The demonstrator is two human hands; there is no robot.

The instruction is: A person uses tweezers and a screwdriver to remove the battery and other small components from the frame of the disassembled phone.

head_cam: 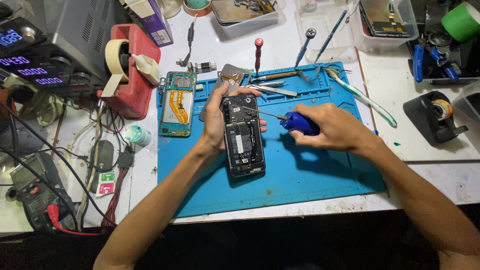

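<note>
At the far left of the desk [430, 75], a dark power supply [45, 45] with glowing purple digits, and below it a black multimeter [30, 192] with red leads. Next to these, a red tape dispenser [131, 70] carrying a roll of cream masking tape [116, 56]. Behind it, near the top edge, a purple and white box [152, 20], upright and rectangular. Lower down, between cables, two small square labels [106, 182], one green and one pink, flat on the white surface, and a small round green-lidded pot [135, 134] just beside the edge of the blue mat [310, 185].

On the mat's left border, a teal phone [178, 104] opened, with an orange flex cable visible inside.

In the middle, the left hand [220, 120] wrapped around the upper part of an opened black phone [243, 136], thumb on one side edge and fingertips curled over the other, so the phone tilted up from the mat, inner side facing the camera.

To the right, the right hand [332, 127] pinching closed on a blue-handled screwdriver [299, 123]; thin metal tip touching the phone's upper part, near the camera area.

Behind, on the mat, tweezers [274, 90], a red-handled screwdriver [258, 52] and a white and green toothbrush [362, 97]. At the far right, clear plastic boxes [382, 22], a green tape roll [461, 21] and a black tape dispenser [434, 117].
</note>
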